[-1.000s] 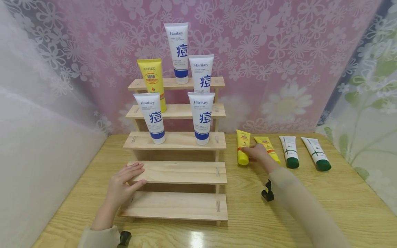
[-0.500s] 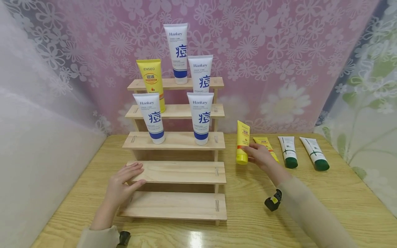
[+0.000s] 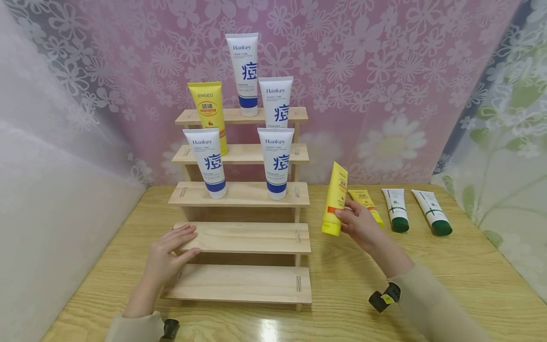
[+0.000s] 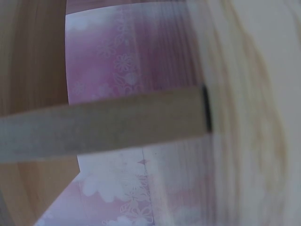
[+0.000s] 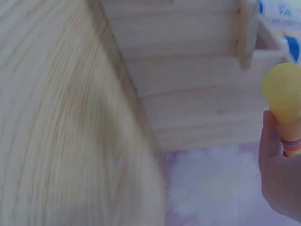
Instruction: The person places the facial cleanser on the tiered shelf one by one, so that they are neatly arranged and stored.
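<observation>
My right hand [image 3: 361,223] pinches a yellow squeeze tube [image 3: 335,199] near its cap end, tilted and raised off the table. In the right wrist view, the yellow cap [image 5: 284,87] shows above the thumb. My left hand [image 3: 171,251] rests on the left end of a wooden tiered rack [image 3: 245,237], its fingers lying on the second step from the bottom. White tubes with blue bands, such as this white tube [image 3: 275,161], stand cap down on the upper steps. Another yellow tube [image 3: 207,104] stands there too. The left wrist view shows only blurred wood and curtain.
Right of the rack, a yellow tube [image 3: 365,204] lies on the wooden table [image 3: 342,294], partly behind my right hand. Two white tubes with green caps, one a white tube [image 3: 396,209], lie farther right. A floral curtain [image 3: 363,85] hangs close behind.
My right hand has lifted the yellow tube from the table, tilting it and drawing it slightly toward me. The left hand stays on the rack.
</observation>
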### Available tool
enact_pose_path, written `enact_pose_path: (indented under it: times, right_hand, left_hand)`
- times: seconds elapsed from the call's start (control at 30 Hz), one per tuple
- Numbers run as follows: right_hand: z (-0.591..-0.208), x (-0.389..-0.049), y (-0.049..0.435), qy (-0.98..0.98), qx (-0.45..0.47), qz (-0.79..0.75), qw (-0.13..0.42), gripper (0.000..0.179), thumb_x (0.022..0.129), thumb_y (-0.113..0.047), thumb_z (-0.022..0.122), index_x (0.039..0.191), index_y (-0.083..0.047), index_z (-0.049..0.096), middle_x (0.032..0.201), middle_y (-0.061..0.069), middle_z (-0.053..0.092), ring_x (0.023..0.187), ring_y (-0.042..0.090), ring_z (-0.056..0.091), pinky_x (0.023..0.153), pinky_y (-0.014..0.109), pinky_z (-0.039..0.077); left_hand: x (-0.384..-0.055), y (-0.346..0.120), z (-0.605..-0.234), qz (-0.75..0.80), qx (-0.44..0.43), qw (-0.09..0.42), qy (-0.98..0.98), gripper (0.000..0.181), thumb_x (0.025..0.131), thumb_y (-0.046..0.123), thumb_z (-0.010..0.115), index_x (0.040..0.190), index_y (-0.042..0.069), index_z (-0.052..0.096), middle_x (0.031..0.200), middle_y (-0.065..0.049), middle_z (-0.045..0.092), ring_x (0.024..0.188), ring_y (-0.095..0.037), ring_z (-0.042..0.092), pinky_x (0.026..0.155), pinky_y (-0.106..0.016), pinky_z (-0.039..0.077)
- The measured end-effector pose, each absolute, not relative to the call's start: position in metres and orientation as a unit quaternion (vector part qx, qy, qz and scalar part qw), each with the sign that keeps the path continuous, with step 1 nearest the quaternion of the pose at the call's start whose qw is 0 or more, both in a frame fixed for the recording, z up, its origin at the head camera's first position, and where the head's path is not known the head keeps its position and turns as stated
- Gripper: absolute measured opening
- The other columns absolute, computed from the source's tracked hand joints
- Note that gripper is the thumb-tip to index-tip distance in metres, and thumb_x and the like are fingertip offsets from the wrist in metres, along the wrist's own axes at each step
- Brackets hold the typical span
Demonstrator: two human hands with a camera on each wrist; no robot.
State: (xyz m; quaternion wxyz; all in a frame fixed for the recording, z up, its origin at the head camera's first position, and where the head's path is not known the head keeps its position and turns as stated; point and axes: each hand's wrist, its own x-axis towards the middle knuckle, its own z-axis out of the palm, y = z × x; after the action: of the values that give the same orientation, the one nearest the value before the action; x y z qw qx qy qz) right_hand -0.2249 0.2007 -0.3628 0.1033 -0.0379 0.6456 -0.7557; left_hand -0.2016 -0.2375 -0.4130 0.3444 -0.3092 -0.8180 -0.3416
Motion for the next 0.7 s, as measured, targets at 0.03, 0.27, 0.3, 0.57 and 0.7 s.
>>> enact_pose_path:
  times: [0.03,0.27,0.3,0.57,0.7]
  right_hand:
    - [-0.361,-0.221,0.200,0.639,-0.043,-0.762,0.100,0.066,0.089,-0.016,0.054,0.136,0.006,0.013,0.104,0.004,0.052,0.088,0.012,0.058,0.075,0.028,0.051]
    - [-0.350,-0.200,0.190,0.599,-0.100,-0.789,0.088,0.051,0.089,-0.005,0.051,0.129,0.005,0.021,0.100,0.002,0.057,0.088,0.013,0.059,0.071,0.026,0.051]
    - [-0.350,-0.198,0.188,0.598,-0.111,-0.789,0.088,0.048,0.089,-0.004,0.050,0.127,0.004,0.023,0.100,0.002,0.057,0.088,0.013,0.059,0.071,0.025,0.051]
    - [-0.351,-0.185,0.174,0.570,-0.188,-0.796,0.084,0.038,0.088,0.001,0.048,0.122,-0.008,0.033,0.103,0.003,0.057,0.090,0.015,0.058,0.072,0.026,0.051]
    - [-0.351,-0.182,0.166,0.566,-0.205,-0.794,0.084,0.042,0.087,0.001,0.050,0.123,-0.008,0.032,0.104,0.004,0.057,0.091,0.016,0.057,0.074,0.028,0.051]
  left_hand:
    - [-0.202,-0.237,-0.413,-0.341,-0.310,0.346,-0.817,0.035,0.068,0.028,0.075,0.089,0.000,0.069,0.100,-0.013,0.064,0.102,-0.021,0.056,0.102,-0.030,0.028]
    - [-0.202,-0.238,-0.414,-0.337,-0.306,0.341,-0.822,0.034,0.062,0.019,0.079,0.089,0.000,0.069,0.101,-0.013,0.064,0.103,-0.021,0.056,0.102,-0.029,0.028]
    - [-0.202,-0.238,-0.414,-0.336,-0.304,0.340,-0.824,0.034,0.062,0.019,0.079,0.089,0.000,0.069,0.101,-0.013,0.064,0.103,-0.020,0.056,0.102,-0.029,0.028]
    - [-0.203,-0.239,-0.415,-0.334,-0.309,0.348,-0.820,0.035,0.064,0.024,0.077,0.088,0.001,0.069,0.100,-0.013,0.064,0.102,-0.020,0.056,0.101,-0.033,0.030]
    - [-0.203,-0.239,-0.416,-0.336,-0.308,0.346,-0.820,0.035,0.065,0.025,0.077,0.089,0.001,0.069,0.100,-0.013,0.064,0.103,-0.021,0.056,0.102,-0.029,0.028]
